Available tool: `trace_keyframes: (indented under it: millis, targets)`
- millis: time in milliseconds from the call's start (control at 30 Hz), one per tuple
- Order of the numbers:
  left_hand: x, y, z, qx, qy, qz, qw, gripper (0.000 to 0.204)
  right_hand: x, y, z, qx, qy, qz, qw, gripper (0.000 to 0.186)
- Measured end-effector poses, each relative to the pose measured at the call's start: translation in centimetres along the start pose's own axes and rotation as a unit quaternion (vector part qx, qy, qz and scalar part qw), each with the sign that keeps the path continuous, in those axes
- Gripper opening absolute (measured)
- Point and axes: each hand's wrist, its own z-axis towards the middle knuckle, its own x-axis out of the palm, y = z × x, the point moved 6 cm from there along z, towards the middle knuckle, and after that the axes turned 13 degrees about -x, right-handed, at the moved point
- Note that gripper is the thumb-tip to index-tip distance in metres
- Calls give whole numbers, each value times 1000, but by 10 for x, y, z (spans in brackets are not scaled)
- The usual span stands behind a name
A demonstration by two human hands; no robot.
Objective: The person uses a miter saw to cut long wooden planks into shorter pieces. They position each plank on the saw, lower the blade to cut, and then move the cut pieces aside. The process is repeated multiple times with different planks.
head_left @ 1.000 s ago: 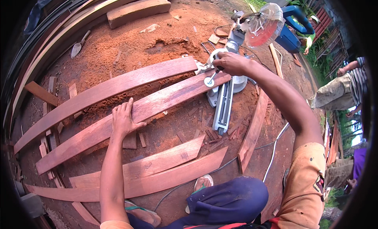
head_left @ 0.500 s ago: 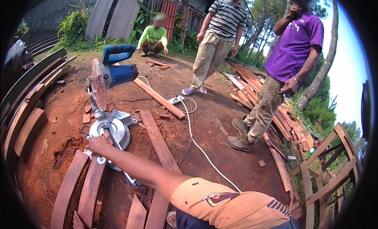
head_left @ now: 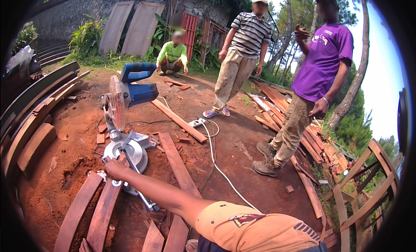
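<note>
A curved reddish-brown wooden plank (head_left: pixel 103 215) runs from the lower edge up to the silver base of a blue miter saw (head_left: pixel 141 94). My right hand (head_left: pixel 116 169) is closed over the plank's far end, beside the saw's round table (head_left: pixel 138 151). Only a few fingers of my left hand (head_left: pixel 85 246) show at the bottom, closed against the plank's left edge. The saw head is raised, with its clear blade guard (head_left: pixel 116 102) well above my right hand. A second curved plank (head_left: pixel 78 213) lies to the left.
More curved boards (head_left: pixel 37 143) are stacked at left. A straight board (head_left: pixel 177 161) and a white cable (head_left: pixel 227 182) with a socket block (head_left: pixel 197 122) lie on the soil. Two people stand at right, near a lumber pile (head_left: pixel 312 135); another person (head_left: pixel 172 55) squats behind.
My view has shifted slightly, so the scene sits lower and further right. Both hands keep their places on the plank. The person in purple has moved a raised hand away from the head.
</note>
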Motion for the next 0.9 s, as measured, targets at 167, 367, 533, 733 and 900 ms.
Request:
trace_keyframes:
  millis: [167,367,533,733,900]
  targets:
    - [-4,22,-35,-36,-32,145,988,134,-15,4,-5,32,-87,6,996,45]
    - [-10,43,-63,-117,-21,167,979,134,-15,-3,2,62,-76,-23,995,41]
    - [-16,46,-76,-116,10,140,983,133,4,-11,8,-30,-25,-51,998,25]
    - [-18,45,-80,-130,-8,167,977,135,0,-2,-5,-73,-90,-34,993,22]
    - [-21,43,-84,-153,9,150,977,133,-14,-1,-5,30,-171,7,985,30]
